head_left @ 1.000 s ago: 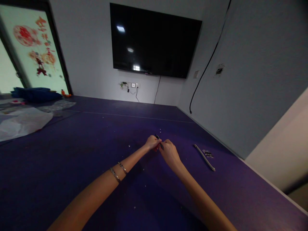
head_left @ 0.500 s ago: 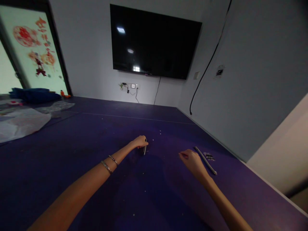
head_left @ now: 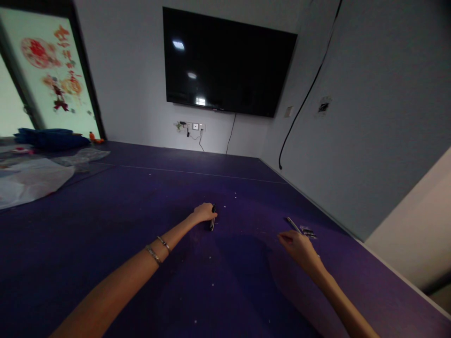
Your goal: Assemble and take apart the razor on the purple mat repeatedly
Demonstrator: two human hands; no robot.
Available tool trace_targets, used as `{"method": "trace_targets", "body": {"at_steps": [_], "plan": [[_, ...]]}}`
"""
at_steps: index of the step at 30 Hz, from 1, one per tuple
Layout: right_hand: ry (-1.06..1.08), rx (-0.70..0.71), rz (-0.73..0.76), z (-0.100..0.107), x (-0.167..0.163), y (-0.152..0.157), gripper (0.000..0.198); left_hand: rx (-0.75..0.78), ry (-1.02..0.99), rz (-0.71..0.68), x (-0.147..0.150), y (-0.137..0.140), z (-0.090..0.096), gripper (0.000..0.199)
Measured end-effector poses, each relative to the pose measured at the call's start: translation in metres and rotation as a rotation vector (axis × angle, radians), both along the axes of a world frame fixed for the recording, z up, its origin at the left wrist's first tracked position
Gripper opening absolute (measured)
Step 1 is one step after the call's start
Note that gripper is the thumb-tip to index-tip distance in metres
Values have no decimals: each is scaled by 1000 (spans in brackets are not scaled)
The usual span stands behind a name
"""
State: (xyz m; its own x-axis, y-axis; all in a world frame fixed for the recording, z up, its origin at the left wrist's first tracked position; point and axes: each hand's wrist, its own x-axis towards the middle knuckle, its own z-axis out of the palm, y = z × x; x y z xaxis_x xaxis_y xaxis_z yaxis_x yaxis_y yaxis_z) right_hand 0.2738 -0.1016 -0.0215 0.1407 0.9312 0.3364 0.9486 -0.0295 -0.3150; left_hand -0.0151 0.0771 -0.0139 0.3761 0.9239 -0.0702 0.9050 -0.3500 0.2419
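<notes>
My left hand point(head_left: 204, 212), with bracelets on its wrist, is closed on a slim dark object with a pale edge point(head_left: 212, 224). That object stands out below the fingers, low over the purple surface; its kind I cannot make out. To the right, my right hand point(head_left: 298, 245) has its fingers drawn together in a pinch. Whatever they hold, if anything, is too small to see. Beyond that hand lies a thin pale strip point(head_left: 293, 224), partly covered by it. A small clear packet with dark marks point(head_left: 308, 232) rests beside the strip.
The purple surface point(head_left: 141, 225) carries scattered white specks. At the far left lie a white plastic sheet point(head_left: 38, 180), a clear bag point(head_left: 84, 156) and blue cloth point(head_left: 51, 139). A black cable point(head_left: 305, 101) hangs down the right wall. A television point(head_left: 225, 61) is on the far wall.
My right hand has moved right and slightly nearer, now covering much of the pale strip. My left hand is slightly lower in view and still grips the slim dark object.
</notes>
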Motion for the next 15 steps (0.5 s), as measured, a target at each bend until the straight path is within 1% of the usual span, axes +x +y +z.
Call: {"method": "trace_targets", "body": {"at_steps": [2, 4, 8, 12, 15], "plan": [[-17, -22, -41, 3, 9, -1, 32, 13, -2, 30, -5, -6, -2, 40], [-43, -57, -113, 6, 20, -1, 31, 13, -1, 51, -10, -14, -5, 42], [-77, -154, -235, 13, 48, -3, 30, -3, -26, 70, -17, -25, -13, 46], [-66, -234, -279, 16, 75, -4, 29, 23, -60, 102, -16, -32, -17, 45], [-70, -291, -293, 10, 94, -5, 30, 47, -54, 114, -12, -37, -18, 42]]}}
